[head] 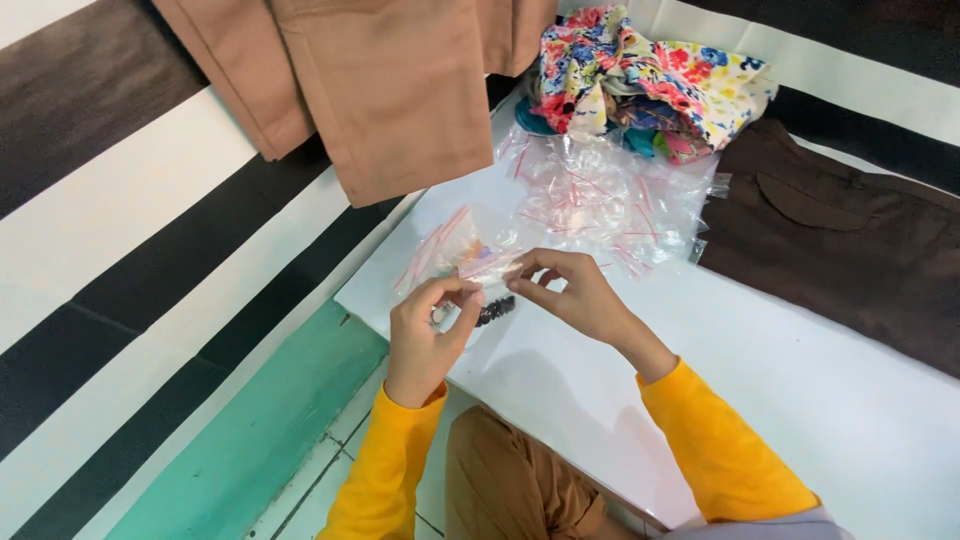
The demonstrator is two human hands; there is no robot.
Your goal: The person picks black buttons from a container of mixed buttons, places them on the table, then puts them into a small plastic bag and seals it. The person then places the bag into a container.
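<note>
Both hands meet over the near-left corner of a white table [800,400], pinching one small clear plastic bag [470,255] with a pink strip along its mouth. The left hand [425,335] has thumb and fingertips pressed together on the bag's lower edge; the right hand [575,290] nips the bag's right side between thumb and forefinger, the other fingers curled loosely. Something small and dark [495,310] shows just under the bag between the two hands — too small to tell what it is.

Around them, largest first: tan trousers [390,90] hang over the table's far-left edge, a dark brown garment [840,240] lies flat at the right, a floral cloth [650,75] is bunched at the far side, and a loose heap of clear bags [600,200] with pink strips sits just beyond the hands, near the held bag.

The table edge runs diagonally right beside the left hand, dropping to a teal band [260,430] of a striped floor. Bare white table lies open to the right of the right hand — the heap crowds the far side.
</note>
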